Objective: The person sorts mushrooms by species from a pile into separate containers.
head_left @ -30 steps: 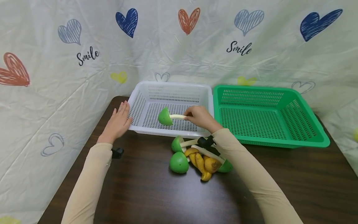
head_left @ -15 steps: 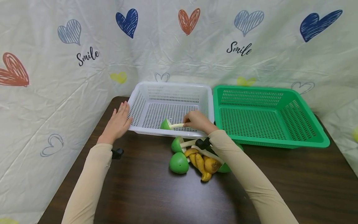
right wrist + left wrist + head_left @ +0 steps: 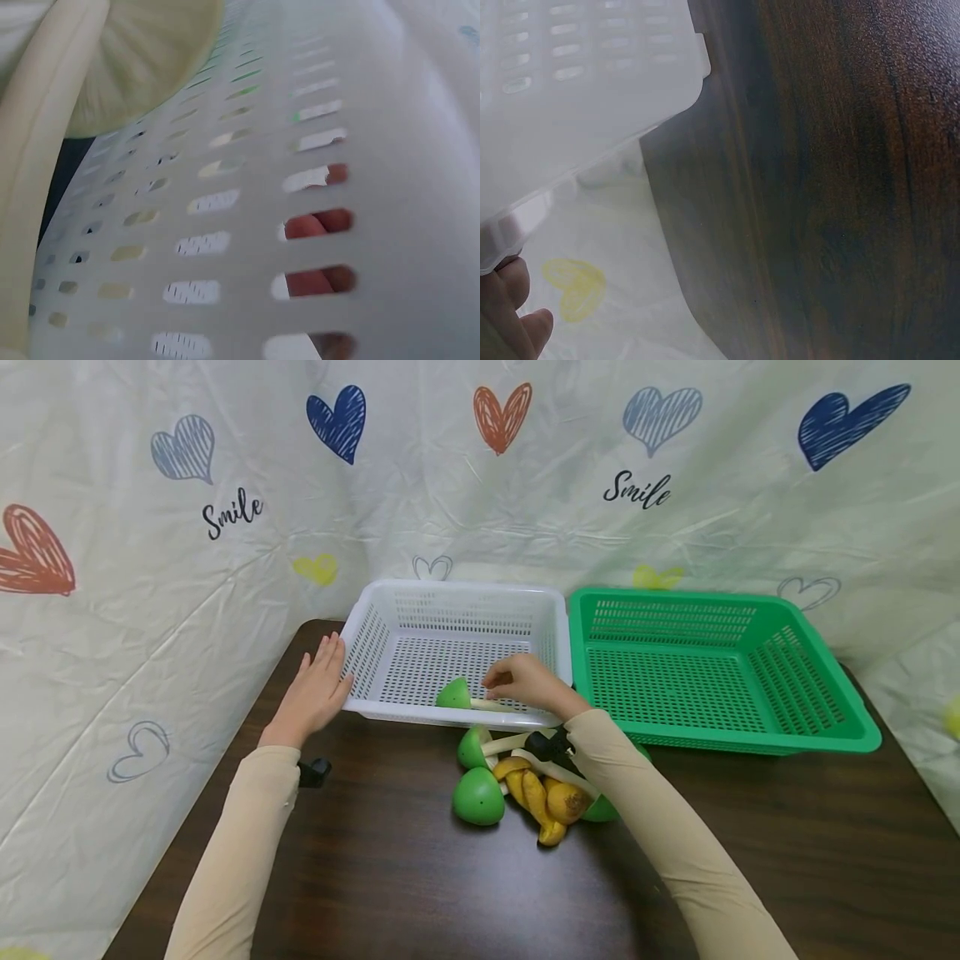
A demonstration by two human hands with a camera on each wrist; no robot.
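Observation:
In the head view a toy mushroom (image 3: 453,694) with a green cap and pale stem lies inside the white basket (image 3: 457,717), near its front wall. My right hand (image 3: 527,682) hangs just above the stem, thumb and fingers loosely bent and apart from it. Through the slots of the basket wall (image 3: 405,247), parts of my right fingers (image 3: 311,225) show in the right wrist view. My left hand (image 3: 311,689) rests with straight fingers on the basket's left rim; its fingertips (image 3: 536,326) appear low in the left wrist view.
A green basket (image 3: 750,739) stands directly right of the white one. On the dark table (image 3: 390,877), a pile holds green-capped mushrooms (image 3: 478,797) and yellow-brown mushrooms (image 3: 534,793), partly under my right forearm. A sheet with printed hearts (image 3: 420,485) hangs behind.
My right hand has lowered the green-capped mushroom into the white basket and let go of it; the mushroom now lies near the front wall. The left hand keeps its place on the rim.

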